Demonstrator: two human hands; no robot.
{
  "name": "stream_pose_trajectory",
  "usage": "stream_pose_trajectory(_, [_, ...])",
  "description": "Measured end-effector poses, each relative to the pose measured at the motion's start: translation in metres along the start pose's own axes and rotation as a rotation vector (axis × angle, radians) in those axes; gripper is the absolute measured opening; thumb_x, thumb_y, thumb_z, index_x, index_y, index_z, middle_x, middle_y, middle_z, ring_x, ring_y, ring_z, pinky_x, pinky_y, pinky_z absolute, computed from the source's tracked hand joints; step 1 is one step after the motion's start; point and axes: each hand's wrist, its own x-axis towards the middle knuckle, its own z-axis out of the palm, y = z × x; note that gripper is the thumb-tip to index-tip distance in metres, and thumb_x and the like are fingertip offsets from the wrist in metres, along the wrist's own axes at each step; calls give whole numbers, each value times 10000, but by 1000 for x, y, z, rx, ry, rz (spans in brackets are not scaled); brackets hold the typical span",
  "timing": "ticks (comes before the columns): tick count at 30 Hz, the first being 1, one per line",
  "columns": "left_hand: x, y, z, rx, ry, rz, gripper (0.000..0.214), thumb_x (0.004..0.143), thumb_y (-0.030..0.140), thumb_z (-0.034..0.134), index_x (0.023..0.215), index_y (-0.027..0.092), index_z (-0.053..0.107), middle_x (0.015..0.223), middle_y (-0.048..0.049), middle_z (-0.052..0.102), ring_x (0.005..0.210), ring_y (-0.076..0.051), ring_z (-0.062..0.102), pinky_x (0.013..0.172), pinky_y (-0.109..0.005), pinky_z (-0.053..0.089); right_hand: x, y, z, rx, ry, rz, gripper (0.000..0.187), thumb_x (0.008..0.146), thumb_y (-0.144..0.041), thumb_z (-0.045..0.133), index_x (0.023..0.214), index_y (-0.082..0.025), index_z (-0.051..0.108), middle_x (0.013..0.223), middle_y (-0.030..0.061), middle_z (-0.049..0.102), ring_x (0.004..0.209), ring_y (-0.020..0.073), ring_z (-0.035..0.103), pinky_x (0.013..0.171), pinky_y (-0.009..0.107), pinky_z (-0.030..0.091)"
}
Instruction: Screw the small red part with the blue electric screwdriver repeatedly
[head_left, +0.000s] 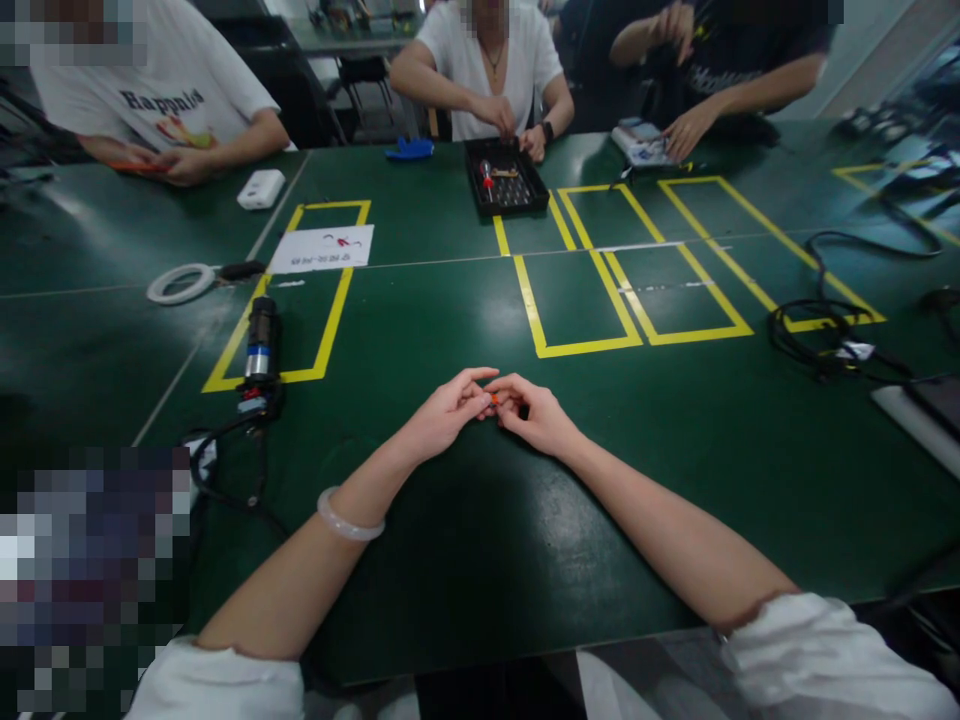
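Observation:
My left hand (pixel 448 412) and my right hand (pixel 538 412) meet over the green table, fingertips close together. Between them shows a small orange-red piece (pixel 494 399), mostly covered by the fingers, so its kind cannot be made out. Both hands are closed, thumbs and fingers pinching around this piece. A pale bangle (pixel 351 516) circles my left wrist.
Yellow tape rectangles mark the green table (pixel 450 560). A black cylindrical device (pixel 260 340) with a cable stands left, near a white card (pixel 322 249) and tape roll (pixel 181 284). A black tray (pixel 507 180) lies ahead; coiled cables (pixel 821 330) lie right. Several people sit opposite.

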Motion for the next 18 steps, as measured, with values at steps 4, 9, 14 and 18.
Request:
stream_pose_trajectory(4, [-2, -7, -1, -37, 5, -10, 477, 910, 372, 536, 1327, 148, 483, 819, -12, 577, 793, -144, 586, 787, -289, 479, 0, 0, 0, -12, -46, -7, 233, 852, -195, 594, 1084, -187, 574, 860, 17, 701, 663, 107, 592, 609, 230, 461])
stream_pose_trajectory(9, [-5, -9, -2, -26, 59, -2, 354, 943, 366, 473, 1214, 149, 545, 906, -50, 619, 849, -152, 601, 839, -312, 490, 0, 3, 1, -34, 10, -19, 186, 873, -194, 581, 1058, -187, 599, 872, 20, 670, 671, 108, 580, 608, 235, 461])
stream_pose_trajectory(14, [-10, -10, 0, 98, 119, 69, 302, 863, 273, 588, 1149, 185, 549, 1102, -83, 607, 1008, -181, 608, 844, -318, 524, 2, 8, 1, -14, 78, 10, 191, 855, -210, 611, 1045, -193, 631, 904, 30, 641, 704, 117, 585, 611, 237, 476])
stream_pose_trajectory(18, [-13, -9, 1, 379, 176, 224, 275, 861, 204, 577, 1137, 201, 567, 1089, -65, 602, 996, -168, 599, 890, -329, 509, 2, 9, 1, 27, 72, 62, 221, 849, -254, 638, 1056, -178, 645, 829, 19, 641, 670, 118, 578, 623, 249, 481])
